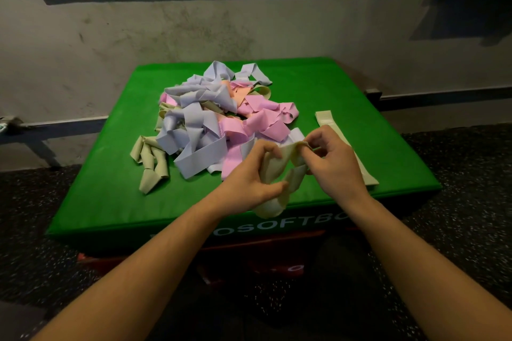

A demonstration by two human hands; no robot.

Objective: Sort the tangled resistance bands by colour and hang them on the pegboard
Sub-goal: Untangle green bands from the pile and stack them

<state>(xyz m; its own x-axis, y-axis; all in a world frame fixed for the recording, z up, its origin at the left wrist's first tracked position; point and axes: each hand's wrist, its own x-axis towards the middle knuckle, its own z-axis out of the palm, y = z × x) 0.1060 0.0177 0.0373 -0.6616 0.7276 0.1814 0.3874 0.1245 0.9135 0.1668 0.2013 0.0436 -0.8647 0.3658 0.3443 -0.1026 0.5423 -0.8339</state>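
Head-worn view, forward and down, close over green box [116, 163].

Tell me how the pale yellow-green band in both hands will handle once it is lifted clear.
The pale yellow-green fabric band is probably floppy: it sags and folds between the left hand and right hand. It is likely light, since fingertips alone hold it. Its curling suggests it may twist up again.

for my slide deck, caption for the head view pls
Both hands untwist a cream band beside the tangled pile on a green box.
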